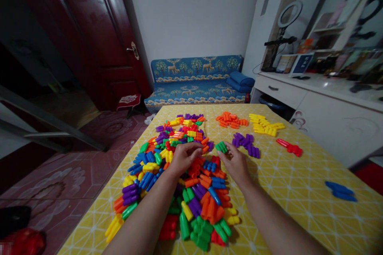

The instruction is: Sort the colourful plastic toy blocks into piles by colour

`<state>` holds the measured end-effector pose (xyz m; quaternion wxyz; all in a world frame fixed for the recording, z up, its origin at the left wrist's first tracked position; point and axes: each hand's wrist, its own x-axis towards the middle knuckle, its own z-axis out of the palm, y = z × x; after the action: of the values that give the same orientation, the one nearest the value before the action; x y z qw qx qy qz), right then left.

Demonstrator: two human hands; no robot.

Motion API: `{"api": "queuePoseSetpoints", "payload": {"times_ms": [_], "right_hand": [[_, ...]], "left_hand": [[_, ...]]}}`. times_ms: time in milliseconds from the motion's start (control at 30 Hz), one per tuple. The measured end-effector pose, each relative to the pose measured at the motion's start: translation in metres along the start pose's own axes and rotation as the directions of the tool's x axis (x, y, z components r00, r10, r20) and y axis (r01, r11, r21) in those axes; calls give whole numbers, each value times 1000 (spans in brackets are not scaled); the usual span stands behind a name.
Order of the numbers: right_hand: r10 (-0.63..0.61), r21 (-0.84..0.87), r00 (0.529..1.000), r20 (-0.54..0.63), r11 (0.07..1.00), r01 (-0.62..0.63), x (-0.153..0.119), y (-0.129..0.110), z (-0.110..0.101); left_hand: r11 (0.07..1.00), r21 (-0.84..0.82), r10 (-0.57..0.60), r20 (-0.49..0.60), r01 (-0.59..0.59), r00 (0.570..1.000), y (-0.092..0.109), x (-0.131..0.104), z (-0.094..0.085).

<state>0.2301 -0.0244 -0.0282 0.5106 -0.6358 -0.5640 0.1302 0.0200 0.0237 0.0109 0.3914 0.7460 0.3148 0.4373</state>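
Note:
A large mixed pile of plastic bullet-shaped building pieces [146,179] in red, orange, yellow, green, blue and purple covers the left and middle of the table. My left hand [184,157] hovers over the middle of this pile, fingers bent and thumb a little apart, with nothing visible in it. At the pile's right edge my right hand [235,161] is closed on green building pieces [221,147] between thumb and fingers. Just beyond it lies a group of purple pieces [247,143]. Farther back are an orange group [230,119] and a yellow group [265,124].
On the right of the yellow patterned tablecloth [284,191] lie red pieces [289,147] and blue pieces [340,191]. Behind the table stands a blue sofa [194,87]. A white dresser [338,119] flanks the right side; a dark red door [98,28] is at left.

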Motion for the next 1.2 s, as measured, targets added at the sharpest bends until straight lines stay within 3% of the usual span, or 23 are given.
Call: {"api": "queuePoseSetpoints", "payload": {"times_ms": [233,467,567,700,833,933,1067,1200], "right_hand": [[24,19,999,44,1000,-25,1,4,1],[3,9,997,78,1000,-4,-3,6,-2],[-42,-94,985,167,994,59,-10,11,-25],[-119,-317,957,264,927,202,-27,31,-84],[-247,-374,903,350,847,377,-40,60,-136],[-264,-394,886,381,821,413,-46,69,-148],[-246,-389,899,363,836,386,-47,62,-145],[-178,-279,973,148,936,214,-43,55,-148]], "left_hand": [[971,219,127,-135,-95,983,2,2,-3],[965,239,145,-140,-109,980,3,2,-3],[971,224,118,-140,-84,983,4,2,-3],[975,208,102,-118,-76,988,4,2,-2],[979,194,89,-104,-67,991,2,2,-2],[981,187,78,-99,-58,992,2,2,-2],[981,187,70,-111,-48,991,4,2,-2],[987,149,74,-121,-55,990,5,2,-2]]}}
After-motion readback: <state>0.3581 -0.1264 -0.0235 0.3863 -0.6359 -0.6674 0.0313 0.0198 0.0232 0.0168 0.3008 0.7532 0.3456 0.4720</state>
